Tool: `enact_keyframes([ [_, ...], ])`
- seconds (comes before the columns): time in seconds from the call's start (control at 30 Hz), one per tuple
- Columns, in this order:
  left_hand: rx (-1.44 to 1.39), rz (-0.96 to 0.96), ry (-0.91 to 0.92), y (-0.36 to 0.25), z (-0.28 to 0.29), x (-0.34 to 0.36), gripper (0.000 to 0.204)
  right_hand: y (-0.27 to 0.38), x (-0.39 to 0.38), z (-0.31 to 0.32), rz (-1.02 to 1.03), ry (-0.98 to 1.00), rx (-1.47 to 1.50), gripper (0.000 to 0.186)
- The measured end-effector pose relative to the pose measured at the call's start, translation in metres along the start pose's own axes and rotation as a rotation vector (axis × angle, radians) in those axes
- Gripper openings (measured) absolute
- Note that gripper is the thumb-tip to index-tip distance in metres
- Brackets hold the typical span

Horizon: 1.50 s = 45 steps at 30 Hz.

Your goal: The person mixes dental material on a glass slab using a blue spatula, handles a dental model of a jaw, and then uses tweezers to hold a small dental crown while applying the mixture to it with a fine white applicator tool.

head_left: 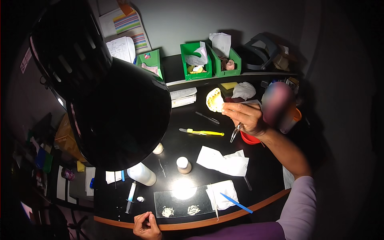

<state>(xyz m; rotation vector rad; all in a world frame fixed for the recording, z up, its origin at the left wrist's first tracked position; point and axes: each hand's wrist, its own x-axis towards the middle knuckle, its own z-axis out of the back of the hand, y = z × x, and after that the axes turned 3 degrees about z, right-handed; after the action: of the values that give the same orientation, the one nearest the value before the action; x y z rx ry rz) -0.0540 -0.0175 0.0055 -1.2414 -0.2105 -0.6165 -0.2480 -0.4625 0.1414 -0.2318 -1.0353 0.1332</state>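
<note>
My right hand (pixel 248 117) is raised over the black table and holds a pale yellow dental cast (pixel 215 99) by its edge, with metal tweezers (pixel 235 133) hanging from the same fingers. My left hand (pixel 146 225) rests closed at the table's front edge, next to a glass slab (pixel 182 204) with two small heaps of paste on it. A small white-capped jar (pixel 183 164) stands in the bright spot of light behind the slab.
A big black lamp shade (pixel 120 116) hides the table's left part. On the table lie a yellow-handled knife (pixel 202 132), a syringe (pixel 131 196), a white bottle (pixel 142 174), tissues (pixel 224 162) and a blue stick (pixel 237 203). Green bins (pixel 196 60) stand on the back shelf.
</note>
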Motion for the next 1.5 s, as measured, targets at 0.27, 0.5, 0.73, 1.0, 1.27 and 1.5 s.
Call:
enact_keyframes([
  [0.27, -0.003, 0.003, -0.002, -0.001, 0.000, 0.000, 0.010, 0.000, 0.003, -0.001, 0.024, -0.011, -0.015, 0.016],
  [0.5, 0.009, 0.023, 0.004, 0.000, 0.000, -0.002, 0.011, 0.001, 0.002, -0.001, 0.006, -0.002, 0.000, 0.021],
  [0.73, -0.011, -0.002, -0.014, -0.004, -0.001, 0.001, 0.010, -0.018, 0.016, -0.012, -0.091, 0.001, 0.064, 0.021],
  [1.0, 0.039, -0.018, -0.040, -0.006, -0.008, 0.001, 0.010, -0.115, 0.064, -0.059, -0.599, 0.215, 0.213, 0.010],
  [1.27, 0.110, -0.032, -0.066, -0.006, -0.007, 0.001, 0.009, -0.142, 0.125, -0.080, -0.850, 0.334, 0.148, 0.016],
  [1.5, 0.123, -0.060, -0.051, -0.014, -0.009, 0.004, 0.009, -0.161, 0.161, -0.091, -0.643, 0.540, -0.153, 0.016],
])
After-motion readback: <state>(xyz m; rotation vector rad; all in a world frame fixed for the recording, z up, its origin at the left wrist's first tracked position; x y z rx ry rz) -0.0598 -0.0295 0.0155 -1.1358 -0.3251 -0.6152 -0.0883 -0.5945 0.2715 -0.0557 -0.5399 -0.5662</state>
